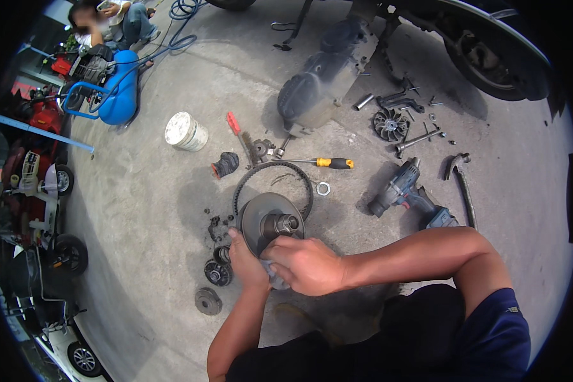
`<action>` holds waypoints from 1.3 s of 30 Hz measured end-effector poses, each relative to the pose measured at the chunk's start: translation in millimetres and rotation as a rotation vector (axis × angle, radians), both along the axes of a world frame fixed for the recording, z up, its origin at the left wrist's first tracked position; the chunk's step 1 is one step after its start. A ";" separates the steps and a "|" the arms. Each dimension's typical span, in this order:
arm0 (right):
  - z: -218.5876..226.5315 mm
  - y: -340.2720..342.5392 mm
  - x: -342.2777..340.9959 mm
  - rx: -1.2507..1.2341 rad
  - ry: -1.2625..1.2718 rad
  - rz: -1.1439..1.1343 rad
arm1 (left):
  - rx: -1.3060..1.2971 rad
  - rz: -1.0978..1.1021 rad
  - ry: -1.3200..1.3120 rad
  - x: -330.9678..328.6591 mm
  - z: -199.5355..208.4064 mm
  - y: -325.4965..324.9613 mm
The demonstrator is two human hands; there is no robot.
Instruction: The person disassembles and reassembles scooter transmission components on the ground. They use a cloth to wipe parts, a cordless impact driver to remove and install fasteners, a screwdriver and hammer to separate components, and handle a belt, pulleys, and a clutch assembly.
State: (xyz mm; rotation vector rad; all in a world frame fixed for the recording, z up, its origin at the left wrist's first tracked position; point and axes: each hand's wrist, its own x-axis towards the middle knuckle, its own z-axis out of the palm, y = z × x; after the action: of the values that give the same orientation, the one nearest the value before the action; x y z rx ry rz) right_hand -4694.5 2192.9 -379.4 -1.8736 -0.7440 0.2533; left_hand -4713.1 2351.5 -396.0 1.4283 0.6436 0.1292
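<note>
A metal pulley disc (253, 215) with a hub at its centre is tilted up in front of me. My left hand (248, 266) grips its lower left rim, thumb on the near face. My right hand (309, 264) is closed on a crumpled grey rag (279, 279) at the disc's lower edge; its fingertips are partly hidden. Behind the disc a black toothed drive belt (236, 195) lies looped on the concrete. To the left of my left hand are a dark round part (218, 272) and a grey metal ring (208, 301).
A yellow-and-black screwdriver (334, 163), a hex nut (323, 188), a red-handled wire brush (235, 124) and a white tub (186, 132) lie or stand beyond. Rightward are a cordless impact wrench (404, 194), a hammer (466, 188) and a fan wheel (390, 125). A blue compressor (120, 95) stands far left.
</note>
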 end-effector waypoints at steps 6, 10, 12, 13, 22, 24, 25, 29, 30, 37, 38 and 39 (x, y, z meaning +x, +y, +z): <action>-26.6 -44.2 26.9 -0.241 -0.441 0.292 | -0.312 -0.038 -0.140 3.7 7.1 11.6; -44.5 -52.2 48.4 -0.211 -0.474 0.144 | -0.305 -0.038 -0.168 3.9 6.8 15.5; -47.7 -46.9 58.2 -0.147 -0.435 0.082 | -0.315 -0.088 -0.204 4.1 5.4 15.0; -47.4 -45.4 66.2 -0.091 -0.496 0.039 | -0.281 -0.104 -0.159 4.3 3.9 14.3; -18.7 -35.5 105.2 0.130 -0.865 0.457 | -0.105 -0.387 0.133 5.9 -7.7 16.6; -11.7 -30.9 97.0 0.155 -0.977 0.415 | -0.123 -0.381 0.151 7.1 -4.6 15.2; -8.6 -28.7 91.8 0.185 -0.989 0.440 | -0.135 -0.406 0.135 6.2 -3.0 13.7; -1.8 -19.0 73.0 0.313 -0.995 0.539 | -0.178 -0.454 0.143 -0.5 -2.4 8.8; -2.7 -20.5 74.1 0.316 -0.982 0.542 | -0.193 -0.453 0.172 -0.6 -3.1 9.1; -41.0 -37.3 89.7 0.138 -0.440 -0.057 | 0.236 -0.375 0.000 7.1 5.0 19.3; -47.4 -39.8 84.1 0.085 -0.262 -0.142 | 0.335 -0.373 -0.073 7.7 7.1 18.1; -52.8 -39.4 76.7 0.032 -0.082 -0.225 | 0.413 -0.359 -0.085 8.1 9.4 17.4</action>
State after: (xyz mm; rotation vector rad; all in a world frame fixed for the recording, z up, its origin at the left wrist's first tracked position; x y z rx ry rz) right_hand -4617.8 2153.5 -432.2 -1.9273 -0.5819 0.0219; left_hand -4705.0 2368.9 -386.6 1.9035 0.2885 0.0391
